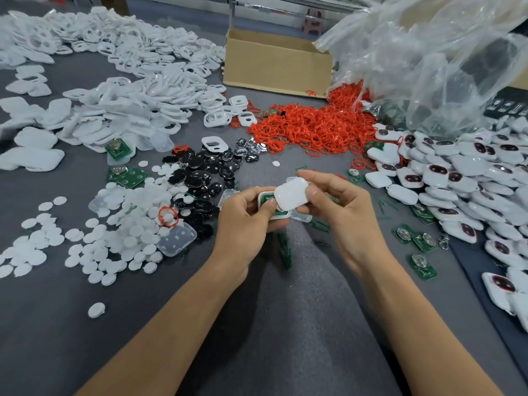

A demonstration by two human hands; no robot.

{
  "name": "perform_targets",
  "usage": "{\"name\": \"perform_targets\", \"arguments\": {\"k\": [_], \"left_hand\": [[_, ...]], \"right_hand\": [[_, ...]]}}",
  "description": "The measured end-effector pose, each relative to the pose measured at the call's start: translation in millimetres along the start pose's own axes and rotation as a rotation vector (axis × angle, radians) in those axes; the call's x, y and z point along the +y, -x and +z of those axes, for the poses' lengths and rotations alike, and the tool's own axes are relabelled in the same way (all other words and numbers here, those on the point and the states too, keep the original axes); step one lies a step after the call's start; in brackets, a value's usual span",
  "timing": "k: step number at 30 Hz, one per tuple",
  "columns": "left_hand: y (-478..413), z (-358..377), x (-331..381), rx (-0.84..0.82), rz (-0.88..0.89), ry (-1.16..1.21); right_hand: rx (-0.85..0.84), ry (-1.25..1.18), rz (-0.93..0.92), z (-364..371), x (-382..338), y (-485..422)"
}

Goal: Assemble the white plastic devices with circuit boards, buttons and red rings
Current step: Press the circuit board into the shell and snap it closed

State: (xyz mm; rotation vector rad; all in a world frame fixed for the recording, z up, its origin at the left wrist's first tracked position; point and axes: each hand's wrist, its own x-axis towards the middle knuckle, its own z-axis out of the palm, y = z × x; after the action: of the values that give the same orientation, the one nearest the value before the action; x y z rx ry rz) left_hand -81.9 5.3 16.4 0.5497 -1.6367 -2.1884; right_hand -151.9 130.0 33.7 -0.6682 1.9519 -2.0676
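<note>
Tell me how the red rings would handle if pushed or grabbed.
Probably floppy: the red rings lie bent and looped. Likely light, being thin. Tangled in a heap, several may lift together.

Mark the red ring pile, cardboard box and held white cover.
red ring pile (311,127): head view, middle of heap.
cardboard box (274,67): head view, front wall.
white cover (291,194): head view, flat outer face.

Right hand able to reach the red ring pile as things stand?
Probably not yet: the right hand pinches the white cover over the shell held by the left hand. Nothing tall stands between it and the red ring pile.
</note>
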Motion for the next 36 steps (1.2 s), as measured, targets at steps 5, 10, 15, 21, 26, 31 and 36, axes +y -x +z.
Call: {"name": "perform_targets", "arguments": {"k": [5, 10, 15, 21, 26, 31, 36], "left_hand": [[-3, -4, 2, 0.012, -0.063, 0.136], [-5, -5, 3, -0.020, -0.084, 0.137], [-4, -6, 5, -0.031, -0.098, 0.141], [-2, -5, 7, -0.056, -0.097, 0.139], [-2, -3, 7, -0.028, -0.108, 0.098], [-1, -3, 7, -0.028, -0.097, 0.059], [0, -3, 7, -0.063, -0.091, 0.059]], "right_hand": [[0.008, 0.255, -0.056, 3, 2, 1], [-0.016, 0.409, -0.133, 3, 4, 2], [-0.102, 0.435, -0.136, 2, 4, 1], [-0.139, 0.524, -0.168, 0, 4, 2], [-0.090, 0.525, -0.155, -14, 3, -3], [-0.073, 0.494, -0.198, -17, 4, -3], [-0.141, 0.624, -0.364, -4, 4, 1]]}}
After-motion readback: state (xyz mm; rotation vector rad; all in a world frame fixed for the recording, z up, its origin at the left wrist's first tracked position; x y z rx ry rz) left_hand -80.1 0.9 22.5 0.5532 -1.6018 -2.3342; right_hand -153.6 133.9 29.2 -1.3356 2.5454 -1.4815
